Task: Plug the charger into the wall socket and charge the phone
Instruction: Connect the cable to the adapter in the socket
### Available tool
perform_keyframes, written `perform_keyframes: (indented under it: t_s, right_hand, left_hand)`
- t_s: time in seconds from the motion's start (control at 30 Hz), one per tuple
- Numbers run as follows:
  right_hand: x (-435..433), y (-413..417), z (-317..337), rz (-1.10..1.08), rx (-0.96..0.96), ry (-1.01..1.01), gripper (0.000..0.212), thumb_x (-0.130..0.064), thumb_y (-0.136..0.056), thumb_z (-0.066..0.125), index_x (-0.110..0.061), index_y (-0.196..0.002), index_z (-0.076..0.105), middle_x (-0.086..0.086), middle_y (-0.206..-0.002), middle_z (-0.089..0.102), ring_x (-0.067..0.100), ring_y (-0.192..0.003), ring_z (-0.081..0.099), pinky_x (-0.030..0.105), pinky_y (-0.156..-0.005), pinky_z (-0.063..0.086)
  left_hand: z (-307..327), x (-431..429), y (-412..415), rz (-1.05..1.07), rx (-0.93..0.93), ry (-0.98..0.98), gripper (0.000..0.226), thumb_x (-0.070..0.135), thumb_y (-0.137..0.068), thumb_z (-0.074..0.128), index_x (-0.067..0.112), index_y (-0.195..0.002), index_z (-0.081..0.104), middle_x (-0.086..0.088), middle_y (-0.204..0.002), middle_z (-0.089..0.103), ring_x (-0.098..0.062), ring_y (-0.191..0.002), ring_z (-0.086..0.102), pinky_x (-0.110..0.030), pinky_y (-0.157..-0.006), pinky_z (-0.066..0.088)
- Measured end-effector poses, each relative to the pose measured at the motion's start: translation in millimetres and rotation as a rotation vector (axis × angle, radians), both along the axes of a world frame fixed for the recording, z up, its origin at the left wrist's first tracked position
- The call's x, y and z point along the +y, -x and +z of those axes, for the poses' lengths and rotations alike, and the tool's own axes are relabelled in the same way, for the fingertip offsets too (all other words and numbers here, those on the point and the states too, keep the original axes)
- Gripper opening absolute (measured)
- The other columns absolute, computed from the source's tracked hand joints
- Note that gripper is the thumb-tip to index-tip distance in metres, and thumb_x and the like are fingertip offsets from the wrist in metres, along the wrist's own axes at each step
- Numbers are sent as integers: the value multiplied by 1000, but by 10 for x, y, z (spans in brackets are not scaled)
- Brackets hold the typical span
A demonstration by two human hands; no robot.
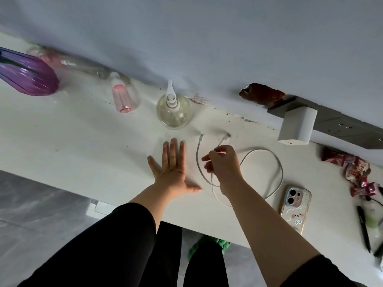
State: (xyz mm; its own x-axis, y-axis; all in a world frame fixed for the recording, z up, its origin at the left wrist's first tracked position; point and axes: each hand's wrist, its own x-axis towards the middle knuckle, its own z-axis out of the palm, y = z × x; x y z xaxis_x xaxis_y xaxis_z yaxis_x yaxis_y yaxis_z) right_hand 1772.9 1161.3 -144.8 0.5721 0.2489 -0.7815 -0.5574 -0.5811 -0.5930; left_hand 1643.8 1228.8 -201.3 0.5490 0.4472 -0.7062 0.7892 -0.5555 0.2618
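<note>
One white charger block (297,125) sits in the grey wall socket strip (339,125). One phone (295,206) lies face down on the white table (83,129), beside one looped white cable (277,162). Left hand (173,170): fingers spread flat on the table. Right hand (224,164): fingertips pinching the cable

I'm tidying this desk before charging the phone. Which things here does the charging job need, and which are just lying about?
Needed: white cable, pinched by the right hand; white charger block in the wall socket strip; phone, lying camera side up.

Lying about: purple vase, pink bottle, clear pump bottle, red wrappers, black pen.
</note>
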Motion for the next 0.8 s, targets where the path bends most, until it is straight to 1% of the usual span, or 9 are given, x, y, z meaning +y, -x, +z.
perform_keyframes:
  t_s: [0.07,0.17,0.23,0.33,0.4,0.53,0.63,0.73,0.8]
  right_hand:
    - [-125,-26,55,-55,65,-21,27,-14,-83,44,-16,-110,45,4,-58,68,13,-36,36,21,-37,30]
    - [-336,-33,110,-15,29,-1,28,-37,-92,52,-29,-119,52,-4,-45,56,9,-36,33,18,-35,28]
    - [-438,8,178,-67,19,-34,26,-33,-95,54,-20,-115,65,-6,-44,49,9,-37,34,18,-36,30]
    - [-514,46,328,-213,99,-191,18,-12,-97,52,-7,-98,70,3,-63,62,11,-47,52,19,-49,49]
    - [-574,49,418,-229,117,-249,20,-8,-97,50,-11,-96,70,5,-74,66,11,-52,51,21,-56,48]
    - [-691,31,542,-244,59,-230,20,-23,-98,50,-23,-105,69,-1,-62,67,12,-48,37,24,-53,31]
    - [-761,11,637,-279,48,-251,20,-23,-98,51,-24,-104,70,0,-63,68,13,-48,42,25,-54,36]
    - [-850,-55,719,-338,49,-314,19,-16,-97,53,-14,-102,71,3,-71,71,15,-59,55,25,-60,48]
    - [-915,-133,761,-365,13,-314,19,-15,-96,54,-11,-103,71,3,-70,71,14,-58,53,24,-60,47]
  left_hand:
    - [0,2,2,0,3,4,143,92,-40,46,32,-128,-49,8,-126,-65,-15,-121,-56,-69,-101,-18]
    - [3,-6,-12,2,21,0,144,93,-38,45,32,-127,-50,8,-127,-64,-16,-123,-55,-69,-101,-18]
    - [36,1,-31,-9,48,5,143,92,-40,47,32,-125,-52,7,-126,-64,-19,-124,-53,-70,-101,-17]
    - [120,-1,-42,-11,50,14,137,80,-56,58,32,-124,-51,4,-131,-59,-20,-130,-47,-69,-104,-13]
    - [205,-1,-36,29,5,-6,117,60,-76,58,31,-137,-37,3,-148,-43,-19,-141,-32,-66,-110,-5]
    - [399,-41,-146,289,-156,-68,63,24,-97,36,27,-151,3,2,-162,0,-18,-148,-1,-55,-118,12]
    - [423,-235,-376,335,-104,-10,64,51,-95,29,36,-149,-3,4,-161,-9,-19,-147,-11,-59,-115,2]
    - [293,-426,-616,254,-37,45,89,79,-78,28,42,-143,-20,3,-157,-28,-24,-144,-26,-65,-110,-4]
    - [175,-490,-703,233,5,61,102,86,-68,29,43,-137,-32,2,-151,-40,-26,-140,-34,-68,-108,-5]
